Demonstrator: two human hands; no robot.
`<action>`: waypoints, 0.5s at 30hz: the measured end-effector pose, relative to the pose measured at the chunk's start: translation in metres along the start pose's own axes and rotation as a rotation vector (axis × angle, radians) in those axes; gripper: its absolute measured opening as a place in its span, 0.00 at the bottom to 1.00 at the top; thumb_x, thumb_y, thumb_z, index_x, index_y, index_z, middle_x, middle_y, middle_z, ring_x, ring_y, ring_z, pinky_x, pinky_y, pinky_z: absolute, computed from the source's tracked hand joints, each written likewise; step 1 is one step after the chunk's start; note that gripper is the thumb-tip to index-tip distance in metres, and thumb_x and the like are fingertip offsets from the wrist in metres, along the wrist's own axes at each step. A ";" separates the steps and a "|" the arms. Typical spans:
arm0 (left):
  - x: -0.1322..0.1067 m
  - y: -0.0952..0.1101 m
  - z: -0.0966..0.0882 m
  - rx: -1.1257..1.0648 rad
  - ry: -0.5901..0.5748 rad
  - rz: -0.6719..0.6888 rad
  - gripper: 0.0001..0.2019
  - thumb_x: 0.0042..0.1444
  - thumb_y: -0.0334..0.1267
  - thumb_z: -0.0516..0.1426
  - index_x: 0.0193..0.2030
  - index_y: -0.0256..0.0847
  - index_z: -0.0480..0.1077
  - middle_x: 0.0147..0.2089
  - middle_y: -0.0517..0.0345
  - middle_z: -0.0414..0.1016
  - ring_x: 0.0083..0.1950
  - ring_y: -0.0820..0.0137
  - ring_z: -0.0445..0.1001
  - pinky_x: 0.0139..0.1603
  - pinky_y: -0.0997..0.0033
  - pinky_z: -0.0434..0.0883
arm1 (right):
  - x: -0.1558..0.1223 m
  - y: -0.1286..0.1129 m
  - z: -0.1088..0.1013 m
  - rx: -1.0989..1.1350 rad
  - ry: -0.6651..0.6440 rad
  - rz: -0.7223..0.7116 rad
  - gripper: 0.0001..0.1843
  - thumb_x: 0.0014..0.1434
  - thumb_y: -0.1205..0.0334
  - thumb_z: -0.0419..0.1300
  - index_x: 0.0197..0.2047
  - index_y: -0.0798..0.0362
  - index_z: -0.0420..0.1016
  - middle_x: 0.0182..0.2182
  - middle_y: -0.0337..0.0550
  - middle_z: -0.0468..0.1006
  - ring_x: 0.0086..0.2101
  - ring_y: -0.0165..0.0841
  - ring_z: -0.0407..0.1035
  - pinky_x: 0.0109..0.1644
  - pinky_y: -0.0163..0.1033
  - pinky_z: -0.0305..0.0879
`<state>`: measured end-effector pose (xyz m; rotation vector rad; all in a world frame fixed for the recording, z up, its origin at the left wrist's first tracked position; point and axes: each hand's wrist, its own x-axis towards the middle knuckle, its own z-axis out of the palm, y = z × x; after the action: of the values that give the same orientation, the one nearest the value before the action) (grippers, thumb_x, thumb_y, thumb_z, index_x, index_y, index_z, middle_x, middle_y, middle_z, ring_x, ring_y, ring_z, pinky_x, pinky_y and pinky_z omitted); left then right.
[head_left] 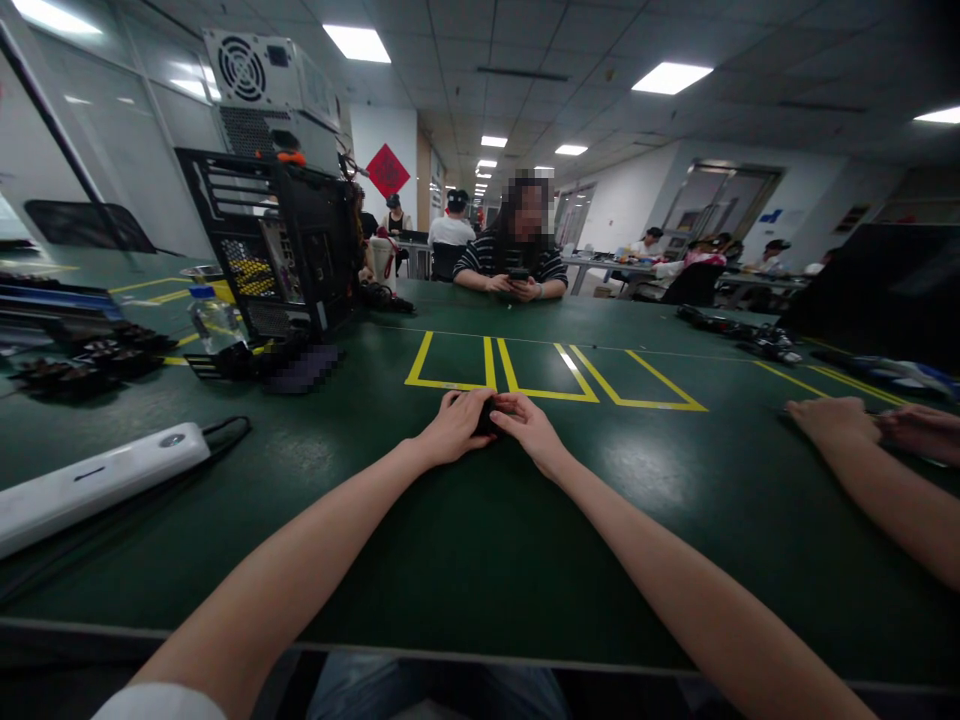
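Observation:
Both of my arms reach out over a green table (450, 530). Between my hands is a small black object (486, 420), mostly covered by fingers, so its kind cannot be made out. My left hand (459, 425) curls over its left side, fingers bent round it. From the right, my right hand (529, 428) pinches it with thumb and fingertips. The two hands nearly touch, low over the tabletop, just below the yellow tape outlines (502, 368).
On the left stand an open black computer case (300, 240) with a power supply (262, 70) on top, a bottle (214, 318) and a white power strip (105, 485). A co-worker's hands (840, 425) are at right. Opposite sits a person (480, 262) holding a phone.

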<state>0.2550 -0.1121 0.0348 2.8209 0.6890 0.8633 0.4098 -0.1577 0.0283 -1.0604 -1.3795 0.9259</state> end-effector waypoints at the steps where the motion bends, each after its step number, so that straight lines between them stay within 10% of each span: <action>1: 0.000 0.000 0.000 -0.003 -0.001 -0.003 0.28 0.47 0.39 0.55 0.53 0.41 0.46 0.52 0.50 0.59 0.53 0.62 0.58 0.53 0.58 0.52 | 0.000 -0.001 0.000 -0.010 -0.001 0.012 0.16 0.45 0.59 0.59 0.39 0.52 0.65 0.39 0.41 0.69 0.40 0.31 0.64 0.47 0.40 0.60; 15: -0.001 0.000 0.002 0.005 0.014 -0.003 0.28 0.46 0.38 0.55 0.53 0.41 0.47 0.51 0.50 0.59 0.52 0.63 0.59 0.53 0.58 0.51 | -0.005 0.000 0.002 0.037 -0.037 -0.004 0.15 0.45 0.60 0.59 0.38 0.50 0.64 0.39 0.39 0.68 0.37 0.29 0.66 0.43 0.39 0.62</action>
<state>0.2556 -0.1126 0.0324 2.8197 0.6981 0.8834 0.4082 -0.1624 0.0263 -1.0169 -1.3891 0.9687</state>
